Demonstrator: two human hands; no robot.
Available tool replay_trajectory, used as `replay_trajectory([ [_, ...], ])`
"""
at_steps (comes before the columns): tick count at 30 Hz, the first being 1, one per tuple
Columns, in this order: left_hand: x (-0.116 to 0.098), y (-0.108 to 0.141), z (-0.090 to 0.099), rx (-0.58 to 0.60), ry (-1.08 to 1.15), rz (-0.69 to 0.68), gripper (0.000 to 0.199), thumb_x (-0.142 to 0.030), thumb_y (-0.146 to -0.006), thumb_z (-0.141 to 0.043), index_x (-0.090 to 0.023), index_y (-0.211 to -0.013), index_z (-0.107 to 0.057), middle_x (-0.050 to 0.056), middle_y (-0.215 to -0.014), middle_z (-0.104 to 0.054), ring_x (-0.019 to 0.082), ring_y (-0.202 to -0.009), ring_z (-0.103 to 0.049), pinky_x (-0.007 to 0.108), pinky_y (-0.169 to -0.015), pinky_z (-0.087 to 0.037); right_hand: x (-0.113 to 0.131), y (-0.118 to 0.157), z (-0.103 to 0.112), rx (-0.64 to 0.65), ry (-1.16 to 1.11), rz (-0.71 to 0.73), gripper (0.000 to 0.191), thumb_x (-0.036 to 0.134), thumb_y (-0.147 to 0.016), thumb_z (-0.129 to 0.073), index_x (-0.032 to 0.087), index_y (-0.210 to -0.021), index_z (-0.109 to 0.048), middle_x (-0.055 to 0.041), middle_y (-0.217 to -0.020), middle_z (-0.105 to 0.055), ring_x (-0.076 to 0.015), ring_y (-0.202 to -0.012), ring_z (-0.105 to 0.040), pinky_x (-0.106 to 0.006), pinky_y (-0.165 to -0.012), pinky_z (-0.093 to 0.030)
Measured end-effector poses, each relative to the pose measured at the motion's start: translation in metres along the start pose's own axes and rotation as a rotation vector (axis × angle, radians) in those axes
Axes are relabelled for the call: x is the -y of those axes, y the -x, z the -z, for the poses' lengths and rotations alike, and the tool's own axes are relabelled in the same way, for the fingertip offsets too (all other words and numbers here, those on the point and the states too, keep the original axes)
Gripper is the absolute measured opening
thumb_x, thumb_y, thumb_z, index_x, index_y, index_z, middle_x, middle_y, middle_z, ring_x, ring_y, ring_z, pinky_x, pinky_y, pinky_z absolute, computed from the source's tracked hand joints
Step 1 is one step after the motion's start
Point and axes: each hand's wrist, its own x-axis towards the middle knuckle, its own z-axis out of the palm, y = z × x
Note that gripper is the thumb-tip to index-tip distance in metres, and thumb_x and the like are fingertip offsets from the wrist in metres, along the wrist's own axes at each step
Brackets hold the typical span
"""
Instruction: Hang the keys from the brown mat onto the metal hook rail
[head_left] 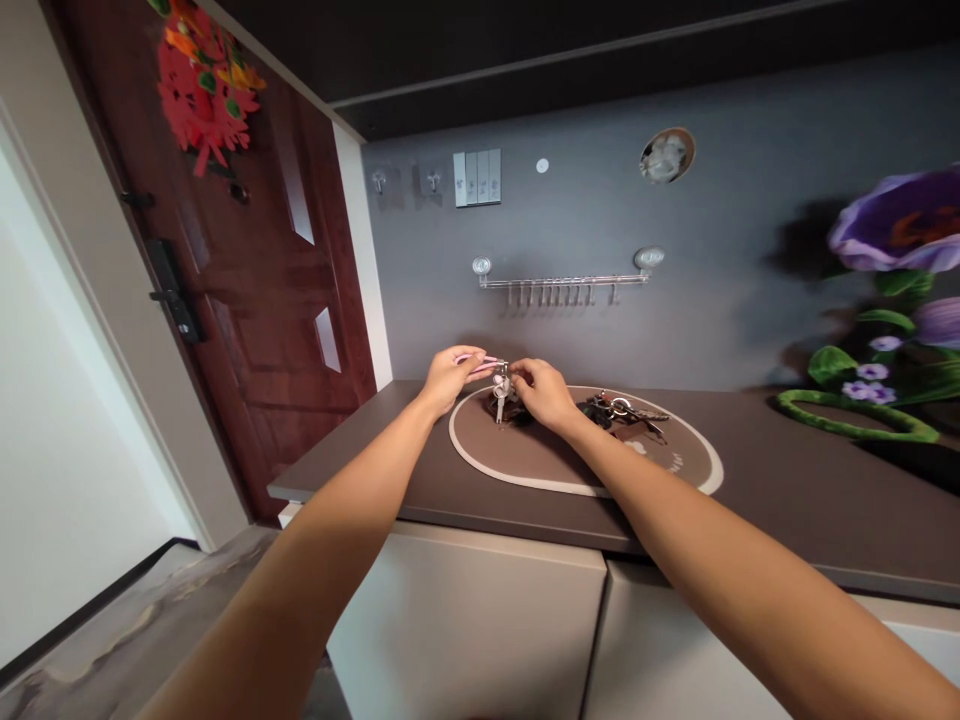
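Above the left part of an oval brown mat with a pale rim, my left hand pinches the pink strap of a keychain. A bunch of keys hangs from the strap's metal clasp. My right hand is closed at the clasp and upper keys; its fingertips partly hide what they grip. Behind and below the hanging keys, dark items lie on the mat, mostly covered. To the right of my right hand, more keys with rings and dark fobs rest on the mat.
A hook rail is fixed to the grey wall above the mat. Light switches and clear hooks are higher up. Purple artificial flowers stand on the right of the countertop. A dark red door is at left.
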Motion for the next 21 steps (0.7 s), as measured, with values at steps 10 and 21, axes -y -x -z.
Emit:
replay_trajectory([
  [10,-0.0026,-0.0007,-0.0019,-0.012,0.089,0.001,0.015,-0.02,-0.071,-0.063,-0.009,-0.08,-0.057,0.008,-0.082,-0.065,0.016,-0.084,-0.062,0.037,-0.086,-0.047,0.0075,0.0018,0.0027,-0.058,-0.076,0.068,0.014,0.026,-0.075,-0.05,0.018,-0.078,-0.061,-0.0029,-0.077,-0.055,-0.012,-0.069,-0.049,-0.024,-0.07,-0.039],
  [21,-0.0068,-0.0012,-0.001,-0.064,0.154,0.027,0.008,-0.013,-0.072,-0.058,-0.009,-0.079,-0.055,0.008,-0.077,-0.066,0.016,-0.081,-0.063,0.035,-0.082,-0.05,0.0037,0.0,0.0031,-0.14,-0.075,0.129,0.017,0.026,-0.078,-0.048,0.019,-0.081,-0.064,-0.0037,-0.076,-0.054,-0.0131,-0.071,-0.051,-0.025,-0.071,-0.04],
])
